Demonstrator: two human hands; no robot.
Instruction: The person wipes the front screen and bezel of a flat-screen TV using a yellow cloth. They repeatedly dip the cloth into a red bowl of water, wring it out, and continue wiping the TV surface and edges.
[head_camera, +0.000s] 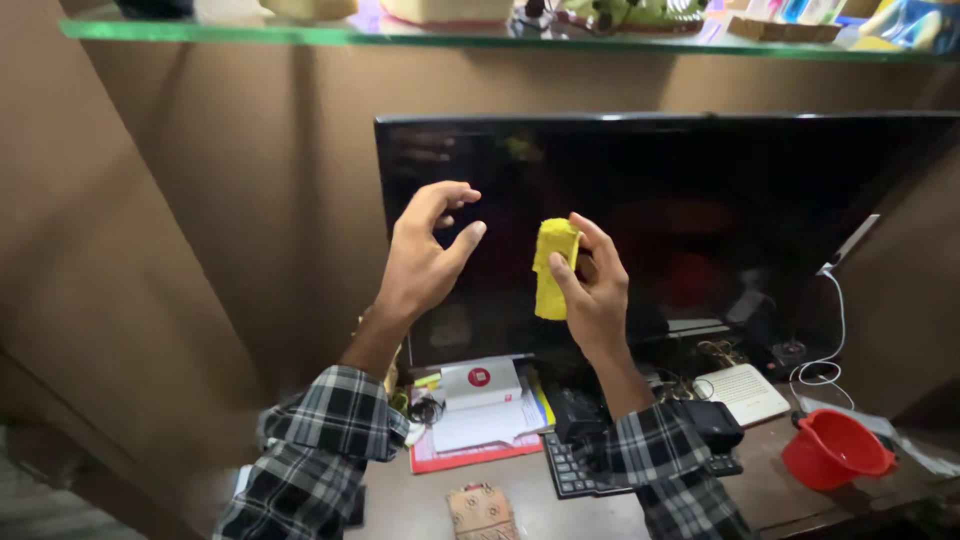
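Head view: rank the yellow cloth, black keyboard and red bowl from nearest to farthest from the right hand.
1. Yellow cloth: held in the right hand, in front of the dark screen.
2. Black keyboard: below, on the desk under the right forearm.
3. Red bowl: far right, at the desk's edge.

soft yellow cloth (553, 268), glossy black screen (700, 220), shiny red plastic bowl (835, 450), glass shelf (300, 34).

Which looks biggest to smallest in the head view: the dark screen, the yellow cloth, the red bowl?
1. The dark screen, by far.
2. The red bowl.
3. The yellow cloth, folded in the right hand.
Bowl and cloth look close, and the cloth sits nearer the camera, so that order is unsure.
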